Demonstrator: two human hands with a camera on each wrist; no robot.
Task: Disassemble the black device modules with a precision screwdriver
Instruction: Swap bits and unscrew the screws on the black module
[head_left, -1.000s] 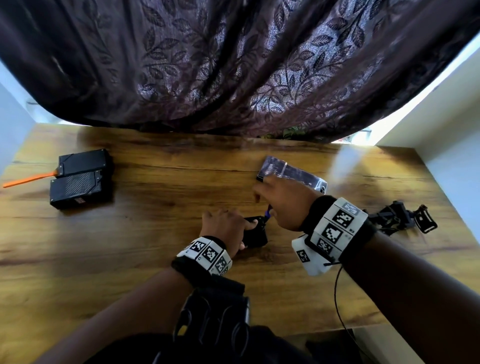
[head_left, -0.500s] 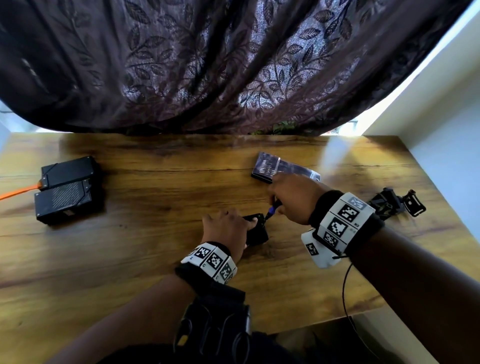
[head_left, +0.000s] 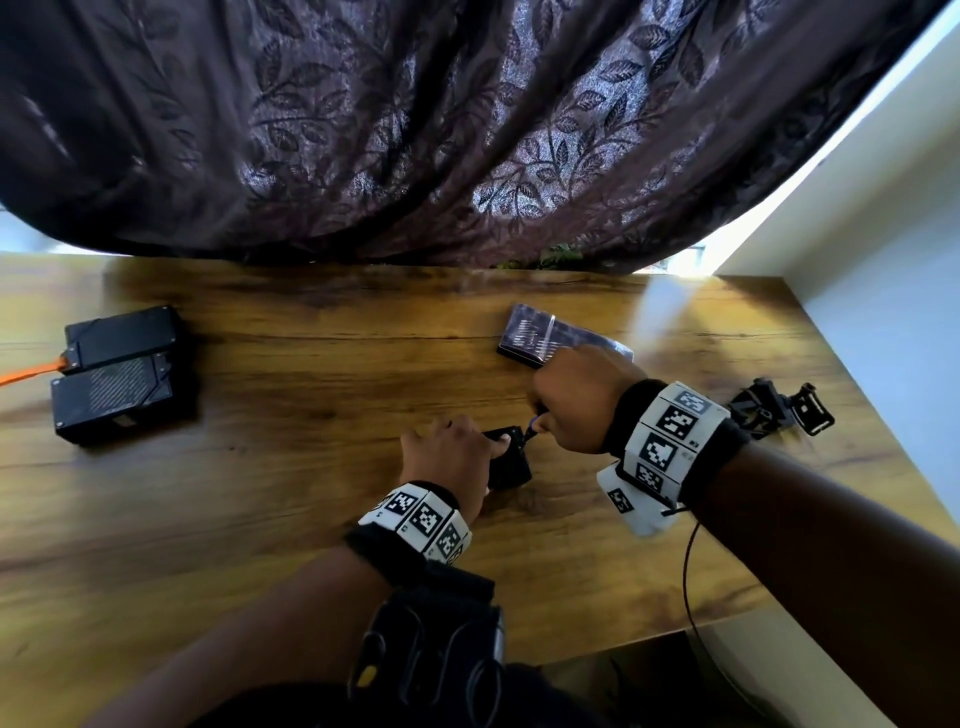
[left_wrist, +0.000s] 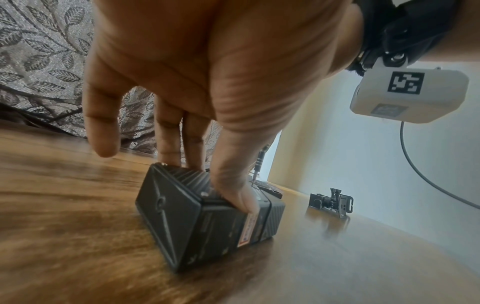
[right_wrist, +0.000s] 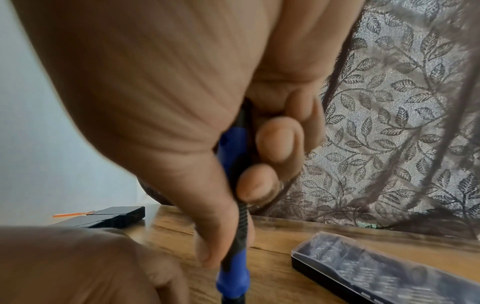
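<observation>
Since a second ago we see our right hand (head_left: 576, 400) shift a little nearer the small black module (head_left: 506, 457), and the view has swung so the worktop (head_left: 311, 467) things sit differently in frame; the hands themselves keep their hold.

Nearest to us, our left hand (head_left: 447, 457) holds the small black module down on the worktop near its front middle. In the left wrist view the thumb (left_wrist: 233, 185) presses along the module's near side while two fingers (left_wrist: 168, 139) reach over its far top edge, so this grip is curled round the module (left_wrist: 207, 216); the little finger stands free of it.

Just beyond, our right hand closes its grip round the precision screwdriver (right_wrist: 231, 205), thumb and fingertips pinching its blue and black handle. The tool stands nearly upright with its thin tip (left_wrist: 257, 170) coming down onto the module's top by the left thumb. We cannot tell whether the tip sits in a screw.

Behind the right hand lies a clear-lidded bit case (head_left: 540, 338). Further to the right a small black bracket (head_left: 774, 405) rests near the wall. Far to the left two larger black modules (head_left: 117, 371) lie side by side, touching, with an orange strip (head_left: 31, 371) sticking out leftward. A dark leaf-patterned curtain (head_left: 467, 130) hangs over the worktop's back edge.
</observation>
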